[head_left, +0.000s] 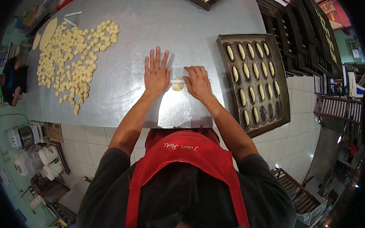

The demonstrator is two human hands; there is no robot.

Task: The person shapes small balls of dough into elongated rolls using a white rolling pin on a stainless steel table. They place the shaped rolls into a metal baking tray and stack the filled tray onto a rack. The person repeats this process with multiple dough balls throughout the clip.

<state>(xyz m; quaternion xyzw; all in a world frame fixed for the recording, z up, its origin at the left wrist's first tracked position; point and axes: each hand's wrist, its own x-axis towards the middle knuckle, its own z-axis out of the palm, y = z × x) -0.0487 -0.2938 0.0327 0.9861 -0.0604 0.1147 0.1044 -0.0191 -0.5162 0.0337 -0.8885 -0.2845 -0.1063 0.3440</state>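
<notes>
A slim white rolling pin [177,81] lies across a small flattened round of dough [177,87] on the metal table. My left hand [156,74] is stretched flat at the pin's left end, fingers straight and apart, its palm hiding that end. Over the right part of the pin, my right hand [198,83] has its fingers bent and its thumb near the dough; the pin's tip shows just past this hand. To the left spreads a large group of small dough balls [66,62].
At my right stands a dark baking tray [286,114] with rows of long dough pieces. Another tray [207,7] sits at the far edge. Flat dough sheets [48,34] and white rods [74,14] lie far left. Racked trays [304,38] stand far right; a person [13,80] is at left.
</notes>
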